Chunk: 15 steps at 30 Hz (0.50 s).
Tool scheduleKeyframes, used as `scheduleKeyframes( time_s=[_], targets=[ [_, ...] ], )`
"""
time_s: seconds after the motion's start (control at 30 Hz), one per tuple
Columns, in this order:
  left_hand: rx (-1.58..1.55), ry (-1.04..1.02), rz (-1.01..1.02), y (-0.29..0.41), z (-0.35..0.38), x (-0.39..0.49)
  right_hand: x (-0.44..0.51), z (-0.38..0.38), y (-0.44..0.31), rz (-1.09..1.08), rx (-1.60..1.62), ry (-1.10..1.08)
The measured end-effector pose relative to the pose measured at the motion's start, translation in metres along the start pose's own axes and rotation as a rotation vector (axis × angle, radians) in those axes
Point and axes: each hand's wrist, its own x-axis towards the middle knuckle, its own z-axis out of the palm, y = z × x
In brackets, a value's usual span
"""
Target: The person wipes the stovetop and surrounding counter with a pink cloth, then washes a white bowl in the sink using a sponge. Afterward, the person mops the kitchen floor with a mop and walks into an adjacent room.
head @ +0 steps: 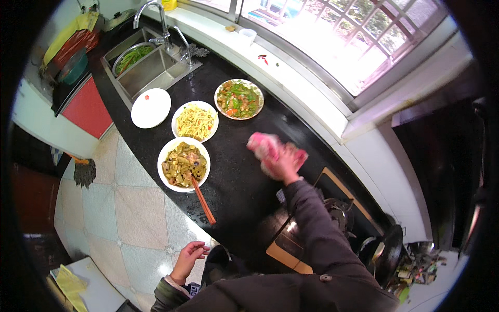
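My right hand [281, 165] presses a pink and white cloth [269, 146] on the black countertop [237, 167], between the dishes and the gas stove; hand and cloth are blurred. Off the counter's front edge, my left hand [190, 259] hangs over the floor with its fingers loosely curled and nothing in it. Closest to that hand is a pair of wooden chopsticks [203, 201], tips resting in a white bowl [160, 165] of cooked green vegetables and meat. Behind it sits a bowl of pale yellow shreds [195, 121]. A plate of stir-fried green peppers [238, 99] stands nearer the window.
A white plate [151, 113] bearing a red scrap lies beside the steel sink [150, 80], where a basin of greens [132, 58] sits under the faucet [163, 27]. To the right are the gas stove [335, 210] and a dark wok [390, 253]. Red chillies [263, 58] lie on the windowsill.
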Motion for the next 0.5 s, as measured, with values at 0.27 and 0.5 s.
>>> scheduleKeyframes(
  time_s=[0.27,0.5],
  targets=[
    [-0.035,0.131,-0.023,-0.016,-0.018,-0.028,0.111,0.016,0.022,0.277,-0.047,0.183],
    [-0.02,0.058,0.0,-0.018,-0.04,-0.05,0.032,-0.001,-0.018,0.029,0.141,0.032]
  ],
)
